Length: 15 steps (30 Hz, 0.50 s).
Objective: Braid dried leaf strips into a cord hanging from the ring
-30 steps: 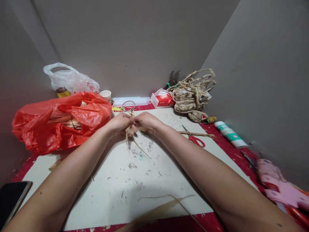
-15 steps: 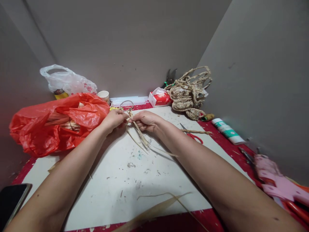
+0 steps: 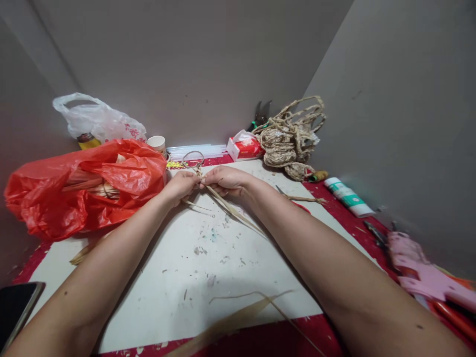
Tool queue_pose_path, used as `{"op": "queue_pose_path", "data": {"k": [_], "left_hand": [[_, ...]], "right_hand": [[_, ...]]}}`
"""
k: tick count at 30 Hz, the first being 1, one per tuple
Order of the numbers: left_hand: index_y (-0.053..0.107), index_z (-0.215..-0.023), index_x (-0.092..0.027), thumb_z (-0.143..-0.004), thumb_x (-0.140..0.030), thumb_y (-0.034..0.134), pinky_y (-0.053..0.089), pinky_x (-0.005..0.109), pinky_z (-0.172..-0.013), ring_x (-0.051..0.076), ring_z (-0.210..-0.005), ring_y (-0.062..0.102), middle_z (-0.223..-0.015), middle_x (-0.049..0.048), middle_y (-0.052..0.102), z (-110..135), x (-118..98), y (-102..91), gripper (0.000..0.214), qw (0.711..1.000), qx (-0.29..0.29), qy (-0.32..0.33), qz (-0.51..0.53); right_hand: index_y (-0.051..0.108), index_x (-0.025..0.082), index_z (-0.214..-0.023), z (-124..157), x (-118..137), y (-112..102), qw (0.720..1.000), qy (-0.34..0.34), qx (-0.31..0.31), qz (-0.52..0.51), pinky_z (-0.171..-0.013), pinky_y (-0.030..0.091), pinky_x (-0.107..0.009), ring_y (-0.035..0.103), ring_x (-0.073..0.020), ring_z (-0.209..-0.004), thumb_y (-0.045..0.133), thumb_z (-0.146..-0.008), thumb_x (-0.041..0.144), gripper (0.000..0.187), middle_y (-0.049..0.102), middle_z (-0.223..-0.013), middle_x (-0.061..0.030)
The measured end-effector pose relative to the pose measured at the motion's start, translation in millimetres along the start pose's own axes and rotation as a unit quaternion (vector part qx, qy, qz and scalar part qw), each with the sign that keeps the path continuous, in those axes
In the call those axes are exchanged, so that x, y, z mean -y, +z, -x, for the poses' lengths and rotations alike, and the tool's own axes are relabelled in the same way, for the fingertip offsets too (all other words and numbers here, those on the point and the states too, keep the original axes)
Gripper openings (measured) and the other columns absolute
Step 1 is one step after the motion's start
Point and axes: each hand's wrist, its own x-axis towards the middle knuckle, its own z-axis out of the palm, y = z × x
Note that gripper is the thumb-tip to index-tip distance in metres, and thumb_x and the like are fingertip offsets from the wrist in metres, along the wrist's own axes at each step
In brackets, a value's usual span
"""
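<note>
My left hand [image 3: 181, 185] and my right hand [image 3: 225, 180] meet at the far middle of the white board [image 3: 193, 277]. Both are closed in a pinch on thin dry straw strips [image 3: 238, 214]. The strips trail toward me and to the right over the board. A small wire ring [image 3: 192, 159] stands just beyond my fingers, with the straw tied at its base. Part of the straw is hidden inside my fingers.
A red plastic bag [image 3: 82, 188] with straw lies at left, a white bag [image 3: 98, 124] and paper cup [image 3: 157, 143] behind it. Coiled straw rope [image 3: 288, 141], a tissue pack [image 3: 243, 148], red scissors [image 3: 297, 202], a tube [image 3: 347, 196], pink tool [image 3: 427, 275] sit right. Phone [image 3: 17, 310], loose straw [image 3: 238, 320] near me.
My hands have moved slightly away from me and apart. The straw strips, bunched between my fingers before, now stretch out to the right across the board.
</note>
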Motion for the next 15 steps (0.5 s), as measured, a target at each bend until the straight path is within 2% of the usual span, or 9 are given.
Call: {"op": "queue_pose_path", "data": {"k": [5, 9, 12, 15], "left_hand": [[0.051, -0.055, -0.012, -0.069, -0.016, 0.058, 0.005, 0.019, -0.035, 0.001, -0.031, 0.015, -0.039, -0.0091, 0.023, -1.4, 1.3, 1.0, 0.016, 0.997, 0.038, -0.021, 0.061], [0.051, -0.056, -0.012, -0.065, -0.014, 0.061, 0.006, 0.019, -0.035, 0.001, -0.03, 0.014, -0.038, -0.0098, 0.022, -3.0, 1.2, 3.6, 0.013, 0.995, 0.015, -0.028, 0.092], [0.05, -0.054, -0.013, -0.063, -0.012, 0.061, 0.006, 0.019, -0.034, 0.001, -0.029, 0.016, -0.036, -0.0088, 0.026, -4.9, 3.7, 5.2, 0.014, 0.996, 0.002, -0.011, 0.092], [0.048, -0.052, -0.013, -0.063, -0.012, 0.06, 0.008, 0.019, -0.034, 0.001, -0.028, 0.018, -0.036, -0.0065, 0.034, -7.7, 7.5, 5.4, 0.016, 0.996, -0.009, 0.008, 0.086]], "right_hand": [[0.06, 0.011, -0.062, 3.3, 2.4, -2.6, 0.994, -0.028, -0.029, 0.103, -0.031, 0.014, -0.018, 0.022, -0.0039, -0.03, 0.056, -0.073, 0.012, 0.012, 0.03, -0.032, 0.0082], [0.061, 0.011, -0.063, 10.7, 7.9, 0.6, 0.981, -0.042, -0.047, 0.185, -0.033, 0.015, -0.02, 0.023, -0.005, -0.03, 0.054, -0.074, 0.011, 0.014, 0.032, -0.031, 0.0076], [0.06, 0.012, -0.061, 13.8, 11.2, 7.1, 0.955, -0.046, -0.083, 0.28, -0.036, 0.017, -0.021, 0.025, -0.0054, -0.031, 0.054, -0.075, 0.012, 0.015, 0.032, -0.034, 0.0067], [0.058, 0.013, -0.057, 13.5, 18.6, 12.0, 0.909, -0.042, -0.123, 0.396, -0.04, 0.024, -0.022, 0.031, -0.0065, -0.035, 0.055, -0.075, 0.013, 0.018, 0.035, -0.037, 0.0051]]}}
